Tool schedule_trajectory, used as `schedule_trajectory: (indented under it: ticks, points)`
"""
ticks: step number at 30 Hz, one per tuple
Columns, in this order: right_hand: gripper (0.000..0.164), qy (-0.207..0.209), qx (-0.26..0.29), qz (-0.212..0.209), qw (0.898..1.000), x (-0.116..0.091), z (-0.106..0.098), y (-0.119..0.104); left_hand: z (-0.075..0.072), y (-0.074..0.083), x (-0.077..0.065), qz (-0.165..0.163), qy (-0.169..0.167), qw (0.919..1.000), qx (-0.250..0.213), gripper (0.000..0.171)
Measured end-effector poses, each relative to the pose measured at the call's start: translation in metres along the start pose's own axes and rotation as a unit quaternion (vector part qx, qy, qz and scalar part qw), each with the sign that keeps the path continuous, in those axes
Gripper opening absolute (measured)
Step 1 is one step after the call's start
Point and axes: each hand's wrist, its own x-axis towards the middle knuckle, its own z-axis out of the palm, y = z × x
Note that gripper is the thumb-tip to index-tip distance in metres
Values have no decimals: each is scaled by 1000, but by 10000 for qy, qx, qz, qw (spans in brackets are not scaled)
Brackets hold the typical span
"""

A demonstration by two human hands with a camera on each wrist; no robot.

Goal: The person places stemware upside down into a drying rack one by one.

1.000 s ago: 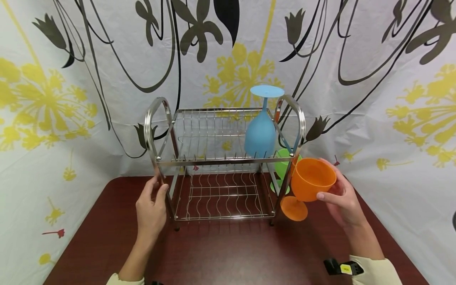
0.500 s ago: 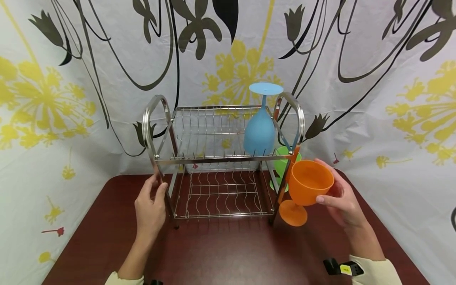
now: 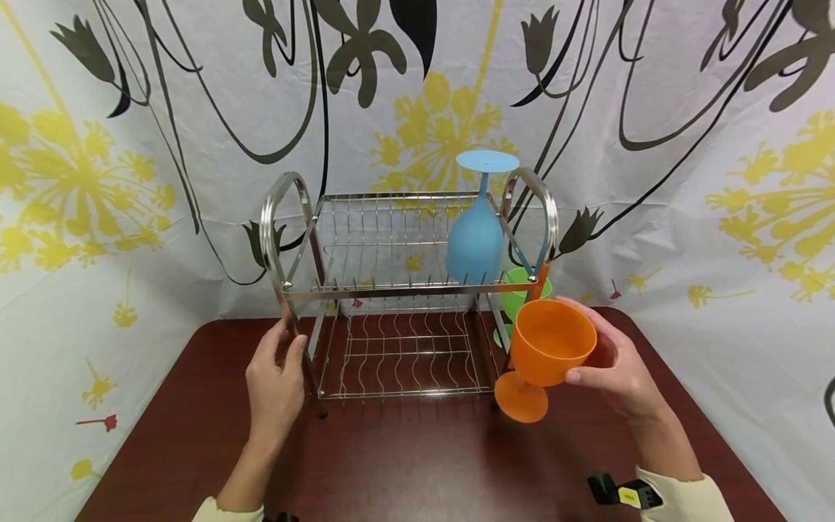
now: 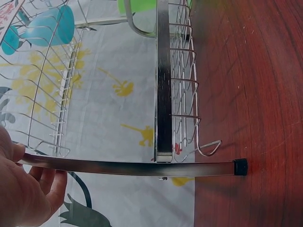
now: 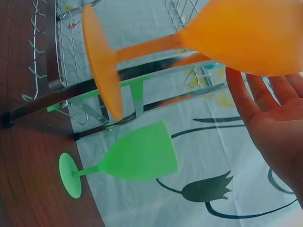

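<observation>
My right hand (image 3: 616, 366) holds an orange goblet (image 3: 551, 344) by its bowl, off the table at the rack's right front corner. The goblet tilts, mouth toward me, its foot low and to the left. My left hand (image 3: 277, 380) grips the left front post of a two-tier metal dish rack (image 3: 404, 291), thumb on one side and fingers on the other in the left wrist view. A blue goblet (image 3: 475, 243) stands upside down at the right end of the upper tier. Behind the rack's right side, a green goblet (image 5: 142, 153) stands upright, partly hidden in the head view.
The rack stands on a dark red-brown table (image 3: 417, 464). Its lower tier (image 3: 407, 355) has wavy wires. A white curtain (image 3: 685, 239) with yellow and grey flowers hangs close behind and at both sides.
My right hand has carried the orange goblet left and slightly toward me, to in front of the rack's right post. My left hand stays on the left post.
</observation>
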Motion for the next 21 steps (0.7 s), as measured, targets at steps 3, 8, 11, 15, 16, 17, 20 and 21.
schedule_trajectory:
  ticks: [3,8,11,15,16,17,20,21]
  points:
    - [80,-10,-195,101,9998,2,5,-4,0,0,0,8,-4,10000,-15,34]
    - [80,-101,-349,141,9992,5,10,-7,1,1,0,30,5,10000,16,33]
    - [79,-154,-446,138,9988,7,14,-8,1,1,0,44,28,10000,33,33]
    - [80,-229,-649,195,9974,8,21,-8,1,1,0,27,54,10000,63,33]
    - [80,-243,-692,249,9970,8,22,-7,1,1,0,32,60,10000,61,33]
    - [81,-249,-731,308,9965,9,24,-7,1,1,0,34,67,10000,61,33]
    - [81,-266,-834,455,9951,10,28,-6,1,1,0,41,85,9999,53,33]
    - [82,-260,-856,496,9948,11,30,-6,1,1,0,44,88,9999,51,34]
